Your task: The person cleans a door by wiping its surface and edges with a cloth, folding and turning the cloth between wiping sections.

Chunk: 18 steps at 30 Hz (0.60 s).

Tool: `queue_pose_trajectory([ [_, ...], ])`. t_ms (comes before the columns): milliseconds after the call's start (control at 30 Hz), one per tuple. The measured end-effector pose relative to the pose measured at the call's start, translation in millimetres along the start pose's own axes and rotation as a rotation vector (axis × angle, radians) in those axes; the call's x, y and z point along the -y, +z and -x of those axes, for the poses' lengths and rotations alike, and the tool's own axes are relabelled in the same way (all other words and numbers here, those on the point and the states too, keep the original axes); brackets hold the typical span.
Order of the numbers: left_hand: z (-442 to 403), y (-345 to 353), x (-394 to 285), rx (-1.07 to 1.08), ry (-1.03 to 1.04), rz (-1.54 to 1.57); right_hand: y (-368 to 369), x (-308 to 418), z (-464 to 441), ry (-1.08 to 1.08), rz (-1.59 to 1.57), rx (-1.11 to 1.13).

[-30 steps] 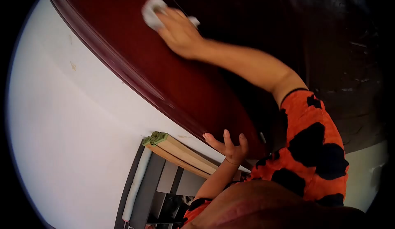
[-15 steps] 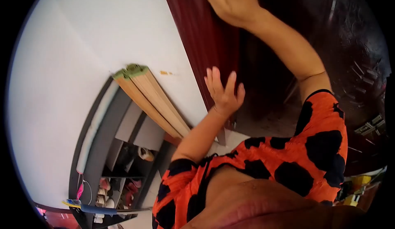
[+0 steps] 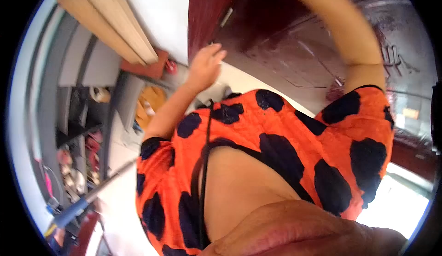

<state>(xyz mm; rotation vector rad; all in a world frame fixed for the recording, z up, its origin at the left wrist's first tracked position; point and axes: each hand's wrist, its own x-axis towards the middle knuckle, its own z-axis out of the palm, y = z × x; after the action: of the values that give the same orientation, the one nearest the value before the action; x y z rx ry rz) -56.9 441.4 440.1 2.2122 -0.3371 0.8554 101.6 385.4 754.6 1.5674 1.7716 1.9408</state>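
My left hand [image 3: 206, 68] is raised in front of my chest, fingers loosely bent and slightly apart, with nothing seen in it. It is nearest to the lower part of a dark red door or panel [image 3: 205, 14]; I cannot tell whether it touches it. My right arm [image 3: 352, 35] reaches up past the top edge of the view, so its hand and anything it holds are hidden. Behind that arm is a glossy dark brown carved door [image 3: 285, 49], with a pale metal piece [image 3: 226, 17] near its edge.
At the left, long wooden boards [image 3: 108, 21] lean by a grey shoe rack [image 3: 78, 129] with several shoes. A blue-handled pole [image 3: 71, 217] slants at lower left. A reddish-brown block [image 3: 149, 66] lies under the boards. Bright light [image 3: 396, 203] enters at lower right.
The view has tilted and swung, showing more of my torso and the floor. My left hand's spread fingers have drawn closer together. My right hand, earlier at the top by a whitish object, has left view.
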Motion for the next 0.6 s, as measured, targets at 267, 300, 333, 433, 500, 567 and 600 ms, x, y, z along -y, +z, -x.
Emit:
queue_pose_trajectory([
  [267,215,-14,-5,0.112,-0.839,-0.248,-17,127,52,-0.178,-0.572,0.862],
  [300,233,-7,-8,0.098,-0.934,-0.321,-27,120,20,-0.074,-0.597,1.478],
  [333,239,-7,-16,0.078,-0.979,-0.315,-39,113,-11,-0.082,-0.485,1.567],
  [433,261,3,-32,0.147,-1.248,-0.339,-17,90,55,-0.234,-0.526,0.472],
  [500,288,27,-35,0.037,-1.304,-0.277,-15,97,55,-0.317,-0.439,0.426],
  [567,292,55,-50,0.011,-1.387,-0.277,-9,124,60,-0.331,-0.465,0.458],
  [600,291,69,-54,0.049,-1.449,-0.219,-5,146,64,-0.409,-0.35,0.864],
])
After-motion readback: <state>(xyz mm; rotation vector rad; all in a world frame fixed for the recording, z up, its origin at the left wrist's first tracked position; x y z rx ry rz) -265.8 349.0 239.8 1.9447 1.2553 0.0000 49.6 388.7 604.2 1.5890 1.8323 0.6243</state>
